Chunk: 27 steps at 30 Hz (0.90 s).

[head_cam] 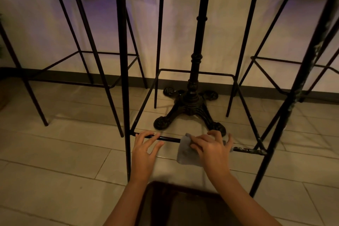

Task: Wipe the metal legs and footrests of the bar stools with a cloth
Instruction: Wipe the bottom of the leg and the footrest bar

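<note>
Footrest (pixel 170 139) of the stool: right hand (pixel 211 149) grips a cloth (pixel 185 154) around it; left hand (pixel 145 149) rests on it, fingers relaxed.

No legible text, no labels, no brand marks, no numbers, no signs on any surface in view (dim lighting, dark metalwork, plain wall and floor tiles)
</note>
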### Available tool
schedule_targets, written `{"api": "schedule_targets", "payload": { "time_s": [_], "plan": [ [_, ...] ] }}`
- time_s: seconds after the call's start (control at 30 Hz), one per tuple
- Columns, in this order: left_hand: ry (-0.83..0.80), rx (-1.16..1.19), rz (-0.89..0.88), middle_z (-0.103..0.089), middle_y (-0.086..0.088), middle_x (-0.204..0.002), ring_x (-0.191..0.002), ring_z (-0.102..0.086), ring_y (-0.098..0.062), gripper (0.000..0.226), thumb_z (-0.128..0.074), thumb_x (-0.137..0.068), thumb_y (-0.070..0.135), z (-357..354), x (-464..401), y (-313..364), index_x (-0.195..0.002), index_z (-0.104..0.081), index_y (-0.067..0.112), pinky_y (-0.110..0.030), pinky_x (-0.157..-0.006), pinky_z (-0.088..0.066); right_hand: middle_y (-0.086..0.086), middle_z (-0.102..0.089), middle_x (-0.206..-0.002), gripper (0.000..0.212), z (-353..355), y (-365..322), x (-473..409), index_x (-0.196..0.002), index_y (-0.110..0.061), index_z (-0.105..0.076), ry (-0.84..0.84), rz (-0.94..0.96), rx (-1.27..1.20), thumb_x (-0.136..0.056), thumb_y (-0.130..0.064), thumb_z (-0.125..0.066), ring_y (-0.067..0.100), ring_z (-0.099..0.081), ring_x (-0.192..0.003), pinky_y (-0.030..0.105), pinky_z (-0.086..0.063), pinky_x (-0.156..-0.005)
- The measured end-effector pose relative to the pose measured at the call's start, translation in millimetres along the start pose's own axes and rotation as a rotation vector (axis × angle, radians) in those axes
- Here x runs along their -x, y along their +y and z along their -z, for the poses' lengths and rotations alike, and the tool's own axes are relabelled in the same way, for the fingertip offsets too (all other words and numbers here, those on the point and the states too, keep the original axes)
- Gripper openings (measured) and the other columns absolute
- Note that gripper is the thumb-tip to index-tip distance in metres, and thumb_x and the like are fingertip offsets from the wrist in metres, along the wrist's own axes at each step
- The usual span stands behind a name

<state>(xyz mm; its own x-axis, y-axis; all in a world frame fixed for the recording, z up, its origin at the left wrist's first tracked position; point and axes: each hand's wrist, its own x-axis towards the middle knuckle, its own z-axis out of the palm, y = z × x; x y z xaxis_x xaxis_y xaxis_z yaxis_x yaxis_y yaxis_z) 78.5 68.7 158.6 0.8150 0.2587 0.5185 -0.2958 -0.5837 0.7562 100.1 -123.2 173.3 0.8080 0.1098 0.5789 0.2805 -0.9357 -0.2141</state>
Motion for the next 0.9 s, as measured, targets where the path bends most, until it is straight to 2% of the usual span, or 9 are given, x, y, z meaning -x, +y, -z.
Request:
{"api": "schedule_targets", "payload": {
  "time_s": [0.23,0.3,0.33,0.37,0.43,0.53,0.63,0.8,0.9],
  "plan": [
    [0.025,-0.003,-0.003,-0.056,0.005,-0.101,-0.103,-0.049,-0.003,0.027,-0.071,-0.076,0.006,-4.5,-0.5,-0.9,-0.101,-0.069,0.016,-0.007,-0.095,-0.031,-0.011,-0.066,-0.071,0.014,-8.1,-9.3,-5.8,-0.072,-0.031,-0.071,-0.005,0.036,-0.009,-0.064,-0.027,-0.082,0.017,-0.043,-0.094,0.065,-0.026,-0.094],
    [0.033,-0.002,-0.003,-0.056,0.006,-0.101,-0.105,-0.048,0.001,0.028,-0.071,-0.077,0.006,-5.0,-0.5,-4.1,-0.102,-0.068,0.018,-0.025,-0.101,-0.037,-0.012,-0.066,-0.073,0.005,-6.9,-7.1,-5.1,-0.075,-0.032,-0.071,0.007,0.037,-0.007,-0.074,-0.035,-0.066,0.017,-0.044,-0.094,0.062,-0.023,-0.094],
    [0.032,-0.005,0.003,-0.056,0.006,-0.101,-0.105,-0.047,0.002,0.028,-0.070,-0.077,0.007,-5.3,-0.4,-5.5,-0.102,-0.068,0.018,-0.037,-0.102,-0.039,-0.013,-0.066,-0.073,0.013,-6.6,-5.7,-5.2,-0.076,-0.034,-0.071,0.004,0.040,0.001,-0.076,-0.037,-0.058,0.017,-0.044,-0.094,0.062,-0.023,-0.094],
    [0.029,-0.010,0.010,-0.056,0.006,-0.102,-0.106,-0.047,0.003,0.027,-0.070,-0.077,0.007,-5.5,0.1,-6.2,-0.102,-0.068,0.018,-0.045,-0.102,-0.039,-0.013,-0.066,-0.074,0.013,-6.6,-3.4,-4.6,-0.076,-0.034,-0.071,-0.002,0.044,0.010,-0.076,-0.038,-0.058,0.017,-0.045,-0.094,0.061,-0.024,-0.094],
    [0.028,-0.012,0.017,-0.057,0.007,-0.102,-0.106,-0.047,0.003,0.026,-0.069,-0.077,0.008,-5.1,0.2,-5.7,-0.102,-0.068,0.018,-0.051,-0.101,-0.039,-0.013,-0.067,-0.074,0.011,-3.9,-1.3,-4.2,-0.077,-0.034,-0.071,0.004,0.046,0.012,-0.067,-0.033,-0.076,0.018,-0.046,-0.093,0.062,-0.027,-0.092],
    [0.031,-0.013,0.012,-0.057,0.009,-0.102,-0.105,-0.048,0.004,0.027,-0.070,-0.077,0.007,-4.7,-0.2,-4.4,-0.101,-0.068,0.019,-0.051,-0.100,-0.040,-0.012,-0.068,-0.075,0.027,-1.0,5.6,-2.0,-0.077,-0.033,-0.072,0.012,0.050,0.032,-0.056,-0.028,-0.087,0.019,-0.044,-0.093,0.061,-0.025,-0.090],
    [0.034,-0.005,0.017,-0.056,0.011,-0.101,-0.105,-0.047,0.005,0.026,-0.070,-0.077,0.008,-5.0,-0.7,-3.2,-0.100,-0.068,0.020,-0.052,-0.097,-0.042,-0.011,-0.069,-0.075,0.021,-0.2,12.1,-0.4,-0.076,-0.032,-0.072,0.040,0.042,0.037,-0.060,-0.026,-0.084,0.020,-0.043,-0.094,0.061,-0.024,-0.091],
    [0.036,-0.030,0.034,-0.057,0.008,-0.100,-0.104,-0.049,0.002,0.024,-0.070,-0.077,0.009,-5.9,-0.2,-1.9,-0.099,-0.069,0.019,-0.049,-0.105,-0.035,-0.012,-0.066,-0.073,0.022,0.7,-2.4,-1.9,-0.069,-0.033,-0.070,0.010,-0.003,0.037,-0.056,-0.026,-0.086,0.018,-0.043,-0.092,0.067,-0.035,-0.088],
    [0.040,-0.032,0.047,-0.057,0.009,-0.100,-0.105,-0.048,0.005,0.023,-0.070,-0.077,0.008,-7.0,-0.1,-3.9,-0.099,-0.070,0.016,-0.045,-0.104,-0.038,-0.014,-0.063,-0.070,0.021,-0.6,-4.2,-4.4,-0.065,-0.033,-0.068,0.002,0.024,0.026,-0.056,-0.028,-0.086,0.017,-0.044,-0.090,0.064,-0.031,-0.092]
  ]
}}
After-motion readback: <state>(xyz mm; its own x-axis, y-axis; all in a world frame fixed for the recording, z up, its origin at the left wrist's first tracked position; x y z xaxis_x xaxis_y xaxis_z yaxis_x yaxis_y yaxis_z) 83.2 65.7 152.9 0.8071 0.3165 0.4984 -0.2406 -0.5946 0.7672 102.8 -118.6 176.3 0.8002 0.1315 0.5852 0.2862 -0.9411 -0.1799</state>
